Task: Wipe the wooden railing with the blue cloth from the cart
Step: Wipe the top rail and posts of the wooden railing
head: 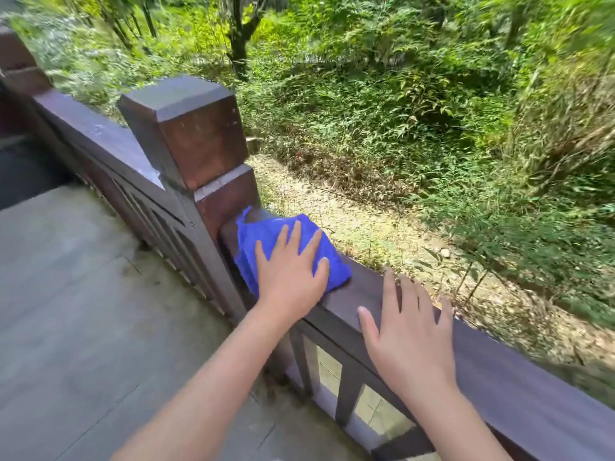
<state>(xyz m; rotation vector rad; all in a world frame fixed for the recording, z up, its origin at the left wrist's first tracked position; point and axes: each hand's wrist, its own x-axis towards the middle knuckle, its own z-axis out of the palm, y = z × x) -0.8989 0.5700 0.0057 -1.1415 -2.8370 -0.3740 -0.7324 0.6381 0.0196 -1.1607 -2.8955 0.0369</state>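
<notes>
Outdoors, green brush drops away beyond the wooden railing (359, 301). Left hand (289, 277), its grip spread flat, presses the blue cloth (263, 234) beneath it against the rail beside the post (189, 134). Right hand (409, 341) rests open alongside, likely steadying.

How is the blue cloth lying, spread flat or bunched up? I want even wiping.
Bunched up. The blue cloth sits in a crumpled wad on the railing beside the post, with the left hand pressed flat on it.
</notes>
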